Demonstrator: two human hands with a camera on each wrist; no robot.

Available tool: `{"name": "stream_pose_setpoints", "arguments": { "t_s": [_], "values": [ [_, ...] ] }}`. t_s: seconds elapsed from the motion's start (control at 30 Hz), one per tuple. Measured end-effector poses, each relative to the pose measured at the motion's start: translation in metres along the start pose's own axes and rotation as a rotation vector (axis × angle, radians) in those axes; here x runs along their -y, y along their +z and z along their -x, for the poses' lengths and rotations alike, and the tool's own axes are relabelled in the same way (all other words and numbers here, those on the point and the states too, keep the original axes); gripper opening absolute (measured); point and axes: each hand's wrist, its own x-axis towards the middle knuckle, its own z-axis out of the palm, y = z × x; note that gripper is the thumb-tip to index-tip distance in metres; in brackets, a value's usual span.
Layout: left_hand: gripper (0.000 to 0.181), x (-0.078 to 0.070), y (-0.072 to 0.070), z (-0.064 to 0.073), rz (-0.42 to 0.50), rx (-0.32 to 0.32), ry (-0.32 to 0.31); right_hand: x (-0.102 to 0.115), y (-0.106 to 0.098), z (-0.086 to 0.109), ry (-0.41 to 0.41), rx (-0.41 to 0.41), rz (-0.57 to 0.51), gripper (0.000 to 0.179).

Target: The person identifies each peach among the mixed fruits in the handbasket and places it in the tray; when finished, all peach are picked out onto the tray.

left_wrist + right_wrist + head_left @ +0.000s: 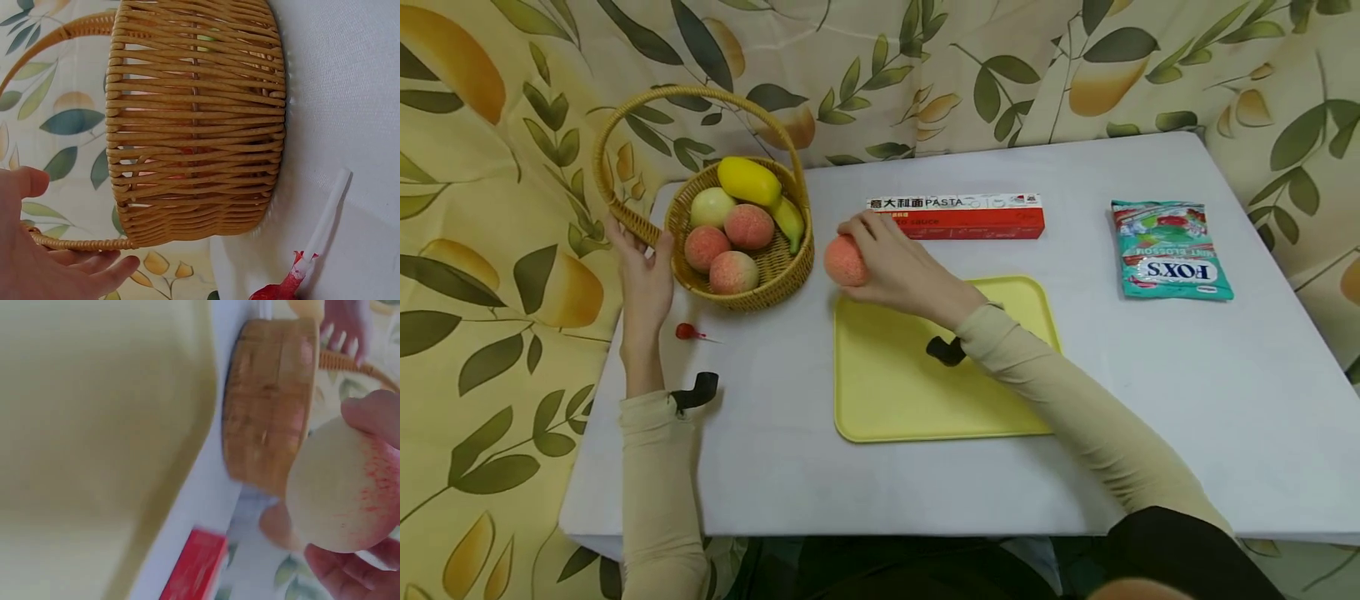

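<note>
My right hand [898, 265] grips a pinkish peach [846, 261] above the back left corner of the yellow tray [917, 429]. The right wrist view shows the peach's pale side [331, 487] between thumb and fingers. To the left stands a wicker basket [775, 292] holding several pink and pale peaches [733, 272] and yellow fruit [749, 182]. My left hand [646, 275] loosely holds the leaning basket handle [700, 90] low on its left side. The handle runs between thumb and fingers in the left wrist view, the fingers [106, 265] passing beneath it.
A red pasta box [962, 221] lies behind the tray. Farther right is a green FOX'S candy bag [1172, 250]. A red lollipop [687, 332] lies in front of the basket, near the left forearm. Patterned cloth [880, 75] hangs behind the white-covered table [790, 475].
</note>
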Motion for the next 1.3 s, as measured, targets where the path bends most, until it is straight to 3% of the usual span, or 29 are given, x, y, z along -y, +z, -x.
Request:
{"name": "stream_pose_setpoints", "arguments": {
  "t_s": [0.27, 0.4, 0.53, 0.77, 1.0, 1.3],
  "values": [
    [0.075, -0.001, 0.000, 0.002, 0.032, -0.017, -0.009, -0.050, -0.012, 0.075, 0.166, 0.038, -0.078, 0.070],
    [0.073, -0.001, 0.000, 0.002, 0.037, -0.032, -0.020, -0.073, -0.014, 0.111, 0.224, 0.001, -0.035, 0.072],
    [0.072, -0.001, -0.002, 0.004, 0.026, -0.064, -0.032, -0.090, -0.018, 0.134, 0.273, -0.053, -0.025, 0.068],
    [0.071, 0.002, 0.000, 0.004, -0.006, -0.081, -0.022, -0.104, -0.021, 0.152, 0.327, -0.065, -0.059, 0.065],
    [0.070, 0.002, 0.003, 0.004, -0.001, -0.071, -0.022, -0.106, -0.025, 0.157, 0.395, -0.053, -0.142, 0.067],
    [0.071, 0.001, 0.002, 0.006, 0.010, -0.074, -0.029, -0.110, -0.032, 0.159, 0.476, 0.024, -0.166, 0.070]
  ]
}}
